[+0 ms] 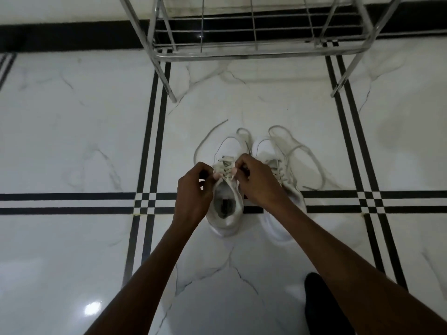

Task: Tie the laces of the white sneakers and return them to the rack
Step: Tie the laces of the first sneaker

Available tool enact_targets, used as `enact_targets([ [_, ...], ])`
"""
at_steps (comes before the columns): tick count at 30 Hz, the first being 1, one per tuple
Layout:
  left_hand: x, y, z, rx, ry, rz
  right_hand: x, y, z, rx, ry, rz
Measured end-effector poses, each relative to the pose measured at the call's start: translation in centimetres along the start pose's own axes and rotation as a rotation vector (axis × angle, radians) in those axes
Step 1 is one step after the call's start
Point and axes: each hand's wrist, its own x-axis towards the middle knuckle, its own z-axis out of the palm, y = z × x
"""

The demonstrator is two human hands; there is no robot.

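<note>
Two white sneakers stand side by side on the floor, toes pointing away from me. My left hand (193, 189) and my right hand (256, 182) pinch the laces (226, 171) near the top eyelets of the left sneaker (227, 213). Its loose lace ends trail over the toe and out to the left on the floor. The right sneaker (268, 147) is partly hidden under my right forearm. Its untied laces (302, 151) lie in loops on the floor to the right.
A metal wire shoe rack (254, 49) stands just beyond the sneakers, its front legs at left and right of them. The floor is glossy white marble with black stripe lines. A dark shape (321, 303), perhaps my leg, sits at the lower right.
</note>
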Motion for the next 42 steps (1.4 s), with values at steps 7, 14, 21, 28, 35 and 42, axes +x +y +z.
enact_targets([
  [7, 0.3, 1.3, -1.1, 0.224, -0.058, 0.085, -0.6, -1.9, 0.3, -0.143, 0.074, -0.082],
  [14, -0.7, 1.0, 0.3, 0.224, 0.050, 0.025, -0.4, -2.3, 0.3, -0.161, 0.113, -0.035],
  [21, -0.8, 0.9, -0.3, 0.125, -0.025, -0.110, -0.2, -1.7, 0.2, -0.040, -0.007, 0.018],
  [28, -0.2, 0.4, -0.9, -0.005, -0.110, -0.114, 0.2, -1.5, 0.3, 0.071, -0.082, 0.076],
  [35, -0.8, -0.2, -0.9, 0.081, 0.005, -0.029, -0.6, -1.2, 0.7, -0.029, 0.006, -0.104],
  [42, -1.3, -0.1, -0.6, 0.171, 0.035, -0.041, -1.2, -0.7, 1.6, -0.083, 0.111, -0.060],
])
